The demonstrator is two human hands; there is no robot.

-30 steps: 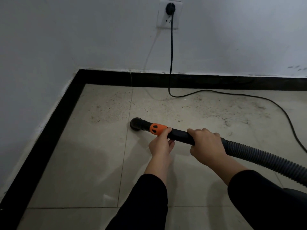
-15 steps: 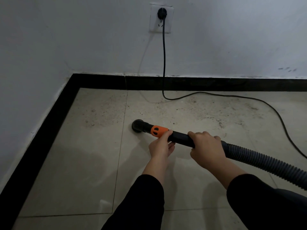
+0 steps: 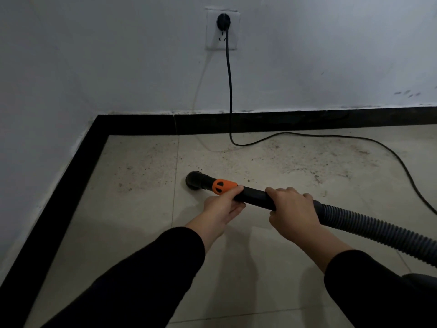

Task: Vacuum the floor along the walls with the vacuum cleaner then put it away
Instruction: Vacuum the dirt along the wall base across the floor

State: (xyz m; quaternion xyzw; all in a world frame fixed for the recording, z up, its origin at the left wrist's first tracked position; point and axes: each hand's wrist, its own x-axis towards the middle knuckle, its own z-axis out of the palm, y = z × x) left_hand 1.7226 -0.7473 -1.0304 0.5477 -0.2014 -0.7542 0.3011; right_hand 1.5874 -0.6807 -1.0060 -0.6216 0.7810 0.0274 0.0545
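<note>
The vacuum's black tube (image 3: pixel 254 197) lies low over the beige tiled floor, with an orange collar (image 3: pixel 224 185) behind its round black nozzle (image 3: pixel 194 180), which touches the floor near a tile joint. My left hand (image 3: pixel 221 209) holds the tube from below just behind the collar, thumb on top. My right hand (image 3: pixel 292 213) grips the tube from above where the ribbed grey hose (image 3: pixel 369 229) begins. The hose runs off to the lower right.
Dark dirt specks (image 3: pixel 295 162) lie scattered on the floor toward the back wall. A black power cord (image 3: pixel 229 91) hangs from a wall socket (image 3: pixel 221 30) and loops across the floor to the right. Black skirting (image 3: pixel 260 121) lines both walls, which meet in a corner at the left.
The nozzle has stayed on nearly the same spot by the tile joint. My view has dropped and drifted right, so the socket and corner sit lower and further left. Both hands keep their hold.
</note>
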